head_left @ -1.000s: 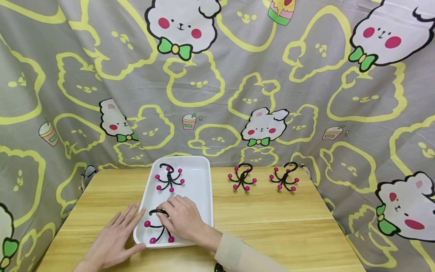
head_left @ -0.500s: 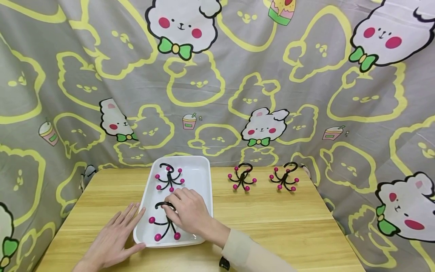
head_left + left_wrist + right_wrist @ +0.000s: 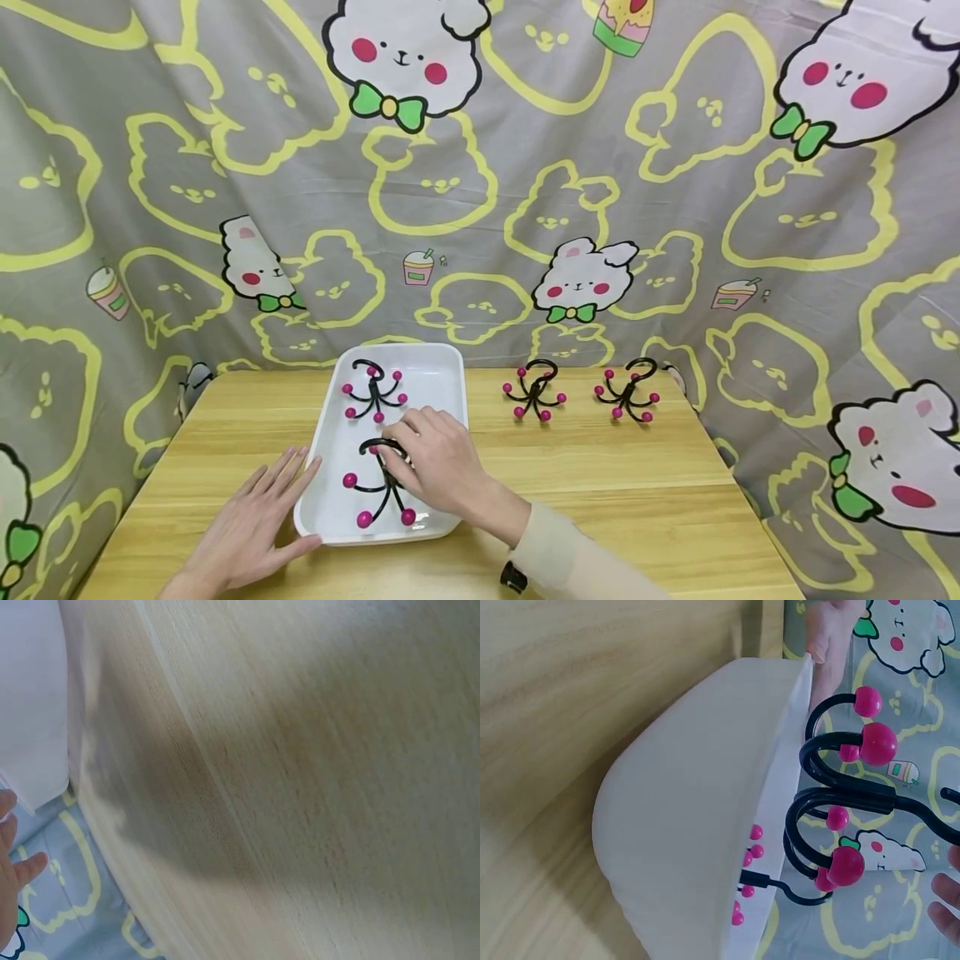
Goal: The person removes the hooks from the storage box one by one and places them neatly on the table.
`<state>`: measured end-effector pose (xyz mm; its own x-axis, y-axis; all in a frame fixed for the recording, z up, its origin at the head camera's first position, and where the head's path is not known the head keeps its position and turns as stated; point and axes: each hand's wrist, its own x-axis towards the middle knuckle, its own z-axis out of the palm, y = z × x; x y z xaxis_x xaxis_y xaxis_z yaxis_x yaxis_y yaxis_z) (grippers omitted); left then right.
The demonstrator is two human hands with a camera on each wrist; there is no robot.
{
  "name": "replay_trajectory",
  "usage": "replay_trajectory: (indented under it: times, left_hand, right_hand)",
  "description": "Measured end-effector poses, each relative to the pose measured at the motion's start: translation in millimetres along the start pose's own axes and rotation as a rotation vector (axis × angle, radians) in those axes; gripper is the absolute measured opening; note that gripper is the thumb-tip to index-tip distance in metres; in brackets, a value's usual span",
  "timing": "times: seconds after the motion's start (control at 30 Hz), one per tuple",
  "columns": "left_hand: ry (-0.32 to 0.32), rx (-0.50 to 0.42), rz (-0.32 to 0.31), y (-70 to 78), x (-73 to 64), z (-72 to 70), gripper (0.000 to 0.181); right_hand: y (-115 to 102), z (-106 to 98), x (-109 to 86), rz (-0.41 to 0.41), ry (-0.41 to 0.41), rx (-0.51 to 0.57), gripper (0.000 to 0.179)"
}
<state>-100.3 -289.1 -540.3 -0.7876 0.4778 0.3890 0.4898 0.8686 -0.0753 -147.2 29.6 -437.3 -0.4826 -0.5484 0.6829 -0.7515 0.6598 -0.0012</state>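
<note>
My right hand (image 3: 438,462) grips the curved top hook of a black multi-arm hanging hook (image 3: 388,483), its arms tipped with pink balls. In the head view it overlaps the near half of a white tray (image 3: 457,392); the right wrist view shows the hanging hook (image 3: 862,795) upright, its arms level with the tray's rim and above. A second hanging hook (image 3: 375,396) stands in the tray's far half. My left hand (image 3: 251,525), fingers straight, rests against the tray's left near rim; only some fingertips (image 3: 30,866) show in the left wrist view.
Two more black hanging hooks stand on the wooden table (image 3: 600,483) right of the tray, one nearer the middle (image 3: 534,392) and one farther right (image 3: 628,393). A grey curtain (image 3: 480,192) with cartoon prints surrounds the table at the back and sides.
My right hand has carried the hanging hook to the right and slightly away from me, over the tray. The left hand and the other hanging hooks have stayed in place.
</note>
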Motion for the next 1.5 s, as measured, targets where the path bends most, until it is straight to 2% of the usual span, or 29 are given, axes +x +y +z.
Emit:
replay_trajectory:
  times: [0.2,0.47,1.07,1.5]
  left_hand:
    - [-0.021,0.002,-0.013,0.4,-0.3,-1.5,0.102]
    - [-0.033,0.001,-0.014,0.5,0.0,-1.8,0.102]
    - [-0.016,-0.005,-0.002,-1.6,-0.4,-0.9,0.104]
    - [-0.001,-0.008,0.005,-1.9,-0.5,-0.7,0.104]
  right_hand:
    - [10,-13,-6.0,-0.011,0.014,0.009,0.013]
    - [25,-27,-16.0,0.036,0.024,0.056,0.013]
    - [67,-53,-44.6,0.073,0.125,0.070,0.016]
    - [90,-73,-71.5,0.107,0.087,0.055,0.020]
